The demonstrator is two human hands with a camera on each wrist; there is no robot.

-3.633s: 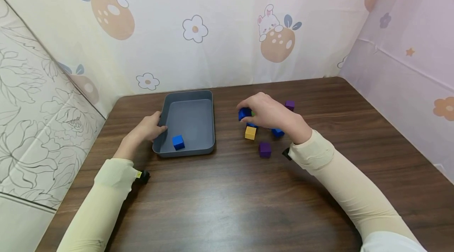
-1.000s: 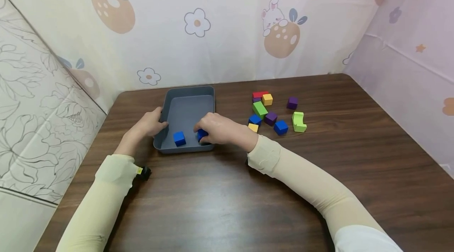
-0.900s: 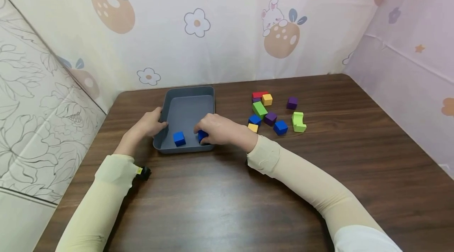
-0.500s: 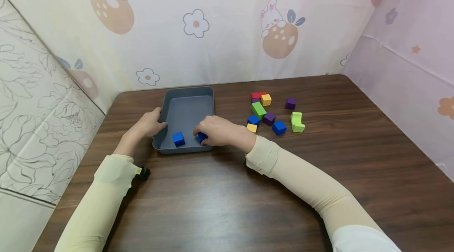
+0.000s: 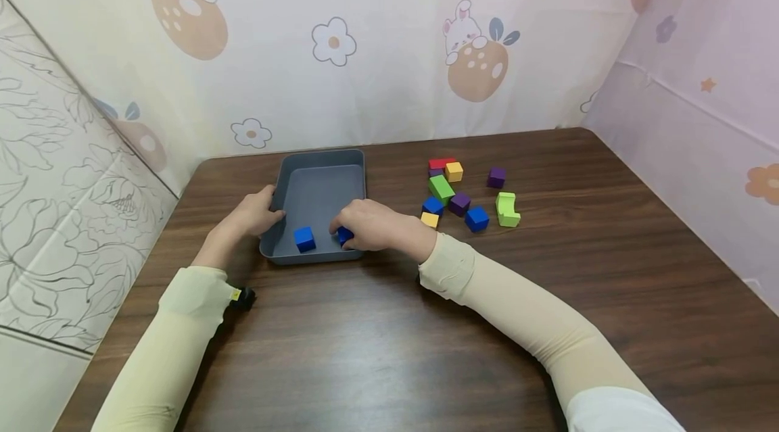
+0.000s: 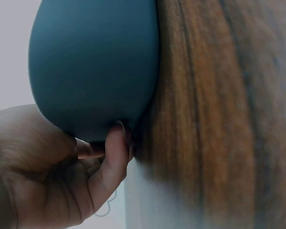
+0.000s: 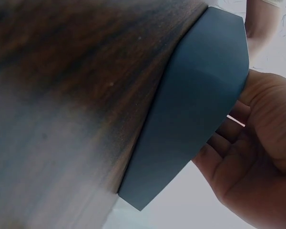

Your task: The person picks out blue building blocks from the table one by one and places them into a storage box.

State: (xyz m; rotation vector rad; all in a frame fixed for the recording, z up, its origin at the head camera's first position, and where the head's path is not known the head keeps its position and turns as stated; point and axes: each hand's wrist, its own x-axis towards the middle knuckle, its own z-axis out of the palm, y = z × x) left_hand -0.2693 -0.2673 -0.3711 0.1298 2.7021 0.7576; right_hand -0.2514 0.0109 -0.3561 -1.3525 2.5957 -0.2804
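Note:
A grey rectangular tray [image 5: 322,188] lies on the wooden table. My left hand [image 5: 251,213] grips its left wall, thumb over the rim; in the left wrist view, fingers [image 6: 115,162] curl against the tray's outer side [image 6: 95,67]. At the tray's front right corner, my right hand [image 5: 374,224] pinches a blue cube [image 5: 344,236], partly hidden by the fingers. Another blue cube [image 5: 304,239] sits inside, to the left and apart from it. The tray's outer wall [image 7: 190,95] blocks the cube from the right wrist view, where my right hand [image 7: 257,148] reaches over the rim.
Right of the tray lie loose blocks: a green block [image 5: 441,189], a blue cube [image 5: 477,219], a purple cube [image 5: 496,178], a yellow cube [image 5: 454,171], a red block [image 5: 441,163], a notched light green block [image 5: 507,209] and others. A patterned curtain [image 5: 395,80] hangs behind the table.
From over the loose blocks, my right hand has carried the blue cube left and down into the tray. Over the last second both hands stay nearly still. My left hand keeps its grip.

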